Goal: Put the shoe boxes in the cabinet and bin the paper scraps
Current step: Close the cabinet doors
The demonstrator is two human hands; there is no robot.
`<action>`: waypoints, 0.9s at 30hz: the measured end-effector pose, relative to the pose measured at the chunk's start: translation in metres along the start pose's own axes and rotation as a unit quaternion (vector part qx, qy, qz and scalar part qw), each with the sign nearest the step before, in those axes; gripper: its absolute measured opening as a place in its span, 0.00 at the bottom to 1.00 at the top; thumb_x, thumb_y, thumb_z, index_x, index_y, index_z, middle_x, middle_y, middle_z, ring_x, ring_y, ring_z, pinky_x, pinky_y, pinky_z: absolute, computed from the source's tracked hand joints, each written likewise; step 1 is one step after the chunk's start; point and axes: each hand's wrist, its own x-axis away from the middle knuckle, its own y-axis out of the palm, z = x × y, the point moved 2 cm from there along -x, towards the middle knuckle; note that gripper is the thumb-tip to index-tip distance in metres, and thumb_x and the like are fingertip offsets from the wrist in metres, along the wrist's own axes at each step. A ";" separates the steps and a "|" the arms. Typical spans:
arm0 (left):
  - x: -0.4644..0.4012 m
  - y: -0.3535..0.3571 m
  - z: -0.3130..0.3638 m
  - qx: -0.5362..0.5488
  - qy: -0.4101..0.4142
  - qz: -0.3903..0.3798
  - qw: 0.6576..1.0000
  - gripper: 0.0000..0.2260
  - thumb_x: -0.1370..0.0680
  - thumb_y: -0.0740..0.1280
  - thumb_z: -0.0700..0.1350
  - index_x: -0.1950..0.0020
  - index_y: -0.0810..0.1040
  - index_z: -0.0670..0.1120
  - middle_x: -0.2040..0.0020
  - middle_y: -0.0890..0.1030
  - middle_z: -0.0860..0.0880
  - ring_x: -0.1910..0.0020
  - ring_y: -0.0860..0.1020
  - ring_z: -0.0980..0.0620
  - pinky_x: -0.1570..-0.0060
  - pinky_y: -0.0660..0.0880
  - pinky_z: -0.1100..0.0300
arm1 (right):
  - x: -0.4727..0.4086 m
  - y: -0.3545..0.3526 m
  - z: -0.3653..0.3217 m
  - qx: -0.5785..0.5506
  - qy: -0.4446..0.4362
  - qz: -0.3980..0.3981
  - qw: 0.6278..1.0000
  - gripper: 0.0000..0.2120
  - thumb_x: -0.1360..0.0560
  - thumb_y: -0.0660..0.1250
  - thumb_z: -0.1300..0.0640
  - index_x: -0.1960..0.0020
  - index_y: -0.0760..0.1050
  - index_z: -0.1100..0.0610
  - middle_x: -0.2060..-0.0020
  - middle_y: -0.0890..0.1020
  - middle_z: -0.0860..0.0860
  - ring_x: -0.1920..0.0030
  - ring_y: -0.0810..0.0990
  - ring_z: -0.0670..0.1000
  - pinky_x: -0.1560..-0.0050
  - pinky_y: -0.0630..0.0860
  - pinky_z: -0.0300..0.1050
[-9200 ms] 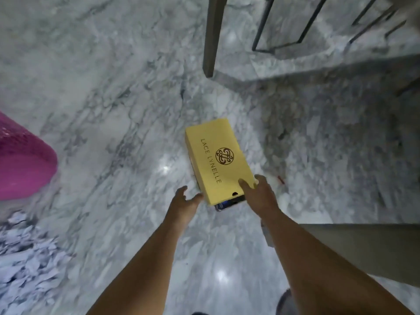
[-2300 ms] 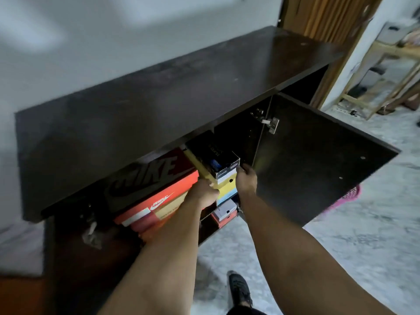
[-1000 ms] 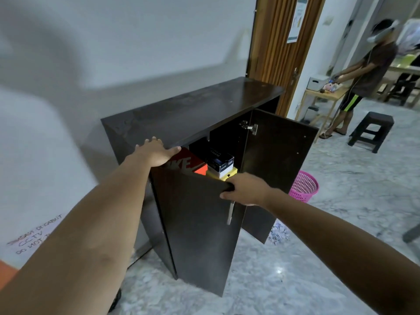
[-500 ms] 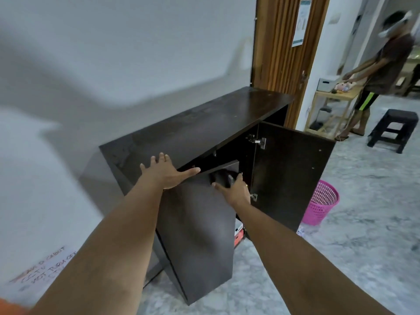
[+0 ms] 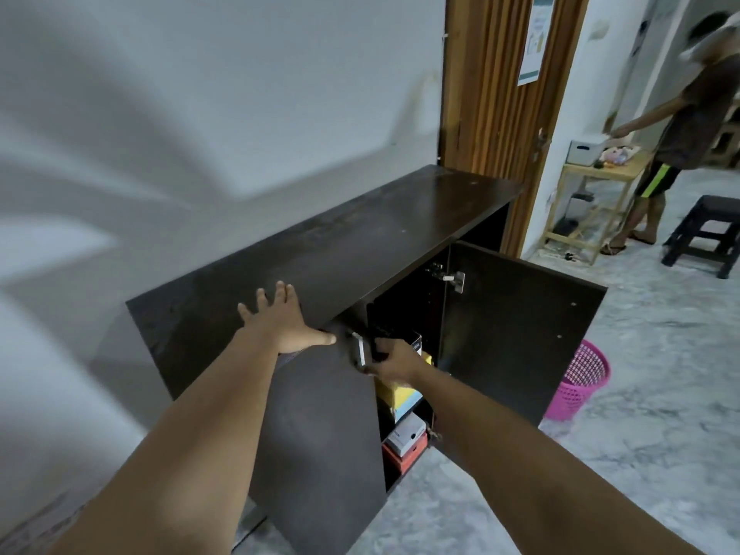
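A dark brown cabinet (image 5: 360, 242) stands against the white wall. Its left door (image 5: 320, 434) is almost closed and its right door (image 5: 516, 334) stands wide open. My left hand (image 5: 282, 320) lies flat and open on the cabinet top near the front edge. My right hand (image 5: 394, 360) rests against the free edge of the left door, right beside its metal handle (image 5: 359, 350). Through the gap show stacked shoe boxes: a black one (image 5: 412, 340), a yellow and blue one (image 5: 398, 396), a white one (image 5: 404, 434) and a red one (image 5: 404, 454).
A pink mesh bin (image 5: 578, 380) stands on the marble floor right of the open door. Behind it are a wooden door (image 5: 492, 94), a light wooden table (image 5: 592, 202), a black stool (image 5: 706, 230) and another person (image 5: 680, 126).
The left door has swung further shut, so less of the boxes shows. My left hand has slid onto the cabinet top. My right hand stays at the door's edge.
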 end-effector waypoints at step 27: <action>-0.044 0.010 0.058 0.008 0.133 0.128 0.983 0.45 0.26 0.65 0.69 0.17 0.51 0.49 0.16 0.50 0.45 0.18 0.48 0.38 0.25 0.47 0.29 | 0.079 -0.111 0.041 -0.106 0.108 0.220 0.964 0.12 0.18 0.65 0.58 0.40 0.82 0.63 0.46 0.83 0.65 0.50 0.82 0.63 0.46 0.80 0.63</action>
